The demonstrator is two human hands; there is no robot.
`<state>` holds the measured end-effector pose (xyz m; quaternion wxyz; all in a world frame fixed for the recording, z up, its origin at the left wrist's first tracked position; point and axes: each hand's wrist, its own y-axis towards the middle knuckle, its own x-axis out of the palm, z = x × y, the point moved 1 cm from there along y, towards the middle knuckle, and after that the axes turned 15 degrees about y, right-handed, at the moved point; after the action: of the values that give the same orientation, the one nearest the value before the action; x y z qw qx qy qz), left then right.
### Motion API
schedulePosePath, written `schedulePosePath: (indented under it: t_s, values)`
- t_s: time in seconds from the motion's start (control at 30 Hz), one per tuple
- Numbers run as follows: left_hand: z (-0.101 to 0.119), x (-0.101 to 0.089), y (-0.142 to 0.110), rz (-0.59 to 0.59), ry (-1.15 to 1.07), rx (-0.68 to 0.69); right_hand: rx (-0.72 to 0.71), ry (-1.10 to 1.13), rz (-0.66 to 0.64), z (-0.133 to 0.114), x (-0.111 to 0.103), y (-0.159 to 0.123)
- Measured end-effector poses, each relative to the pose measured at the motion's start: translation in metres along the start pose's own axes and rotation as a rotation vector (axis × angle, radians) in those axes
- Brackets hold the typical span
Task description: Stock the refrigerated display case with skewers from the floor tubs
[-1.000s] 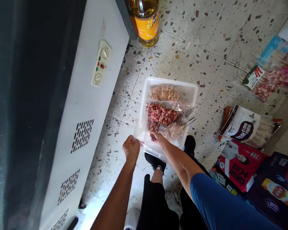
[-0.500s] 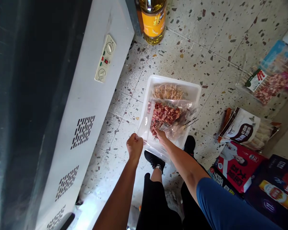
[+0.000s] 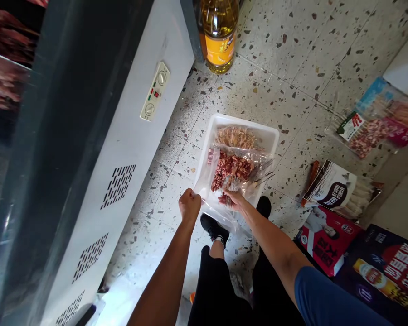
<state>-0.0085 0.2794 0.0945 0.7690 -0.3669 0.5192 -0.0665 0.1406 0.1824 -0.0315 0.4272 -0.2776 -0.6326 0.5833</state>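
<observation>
A white plastic tray (image 3: 272, 136) lies on the speckled floor by my feet. Paler skewers (image 3: 236, 136) fill its far end, and red meat skewers (image 3: 236, 165) lie nearer me on and around a clear plastic bag (image 3: 207, 183). My left hand (image 3: 189, 203) is closed in a fist on the bag's left edge, pulling it taut beyond the tray. Over the near part of the tray, my right hand (image 3: 234, 199) is wrapped around the stick ends of some meat skewers. Darker thin sticks (image 3: 263, 174) poke out toward the tray's right side.
A grey display freezer (image 3: 122, 136) with a dial panel runs along the left. An oil bottle (image 3: 220, 45) stands at its corner. To the right lie bagged skewers (image 3: 367, 136), a brown-and-white food packet (image 3: 338, 188), a red box (image 3: 329, 240) and a dark beer carton (image 3: 384, 267).
My right hand has shifted slightly right and down, with skewer sticks now showing in its grasp. The left hand stays on the bag edge. The view has shifted slightly.
</observation>
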Motion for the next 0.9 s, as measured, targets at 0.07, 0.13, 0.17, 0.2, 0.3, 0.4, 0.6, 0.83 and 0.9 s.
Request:
schedulePosePath:
  t_s: [0.07, 0.13, 0.17, 0.2, 0.3, 0.4, 0.6, 0.83, 0.9]
  values:
    - [0.002, 0.001, -0.001, -0.007, -0.003, -0.001, -0.011, -0.057, 0.002, -0.003, -0.002, -0.001]
    - [0.005, 0.002, -0.002, -0.015, -0.002, 0.0, -0.036, -0.069, 0.009, -0.005, -0.004, -0.001]
    - [0.006, 0.003, -0.002, -0.024, -0.005, 0.0, -0.045, -0.062, 0.005, -0.007, -0.004, -0.001]
    - [0.006, 0.003, -0.002, -0.032, -0.006, -0.002, -0.052, -0.051, -0.013, -0.008, -0.004, -0.002]
    - [0.008, 0.004, -0.001, -0.047, 0.011, -0.006, -0.064, 0.034, -0.088, -0.011, -0.001, -0.009]
    - [0.008, 0.001, 0.001, -0.047, 0.04, 0.008, -0.051, 0.129, -0.144, -0.015, 0.001, -0.024]
    - [0.015, -0.005, 0.001, -0.042, 0.094, 0.029, 0.225, 0.024, -0.3, -0.03, -0.02, -0.079]
    - [0.023, -0.01, -0.004, -0.078, 0.159, 0.018, 0.235, -0.343, -0.244, -0.022, -0.086, -0.128]
    - [0.023, -0.012, -0.008, -0.078, 0.18, 0.028, 0.074, -0.477, -0.221, -0.02, -0.099, -0.141]
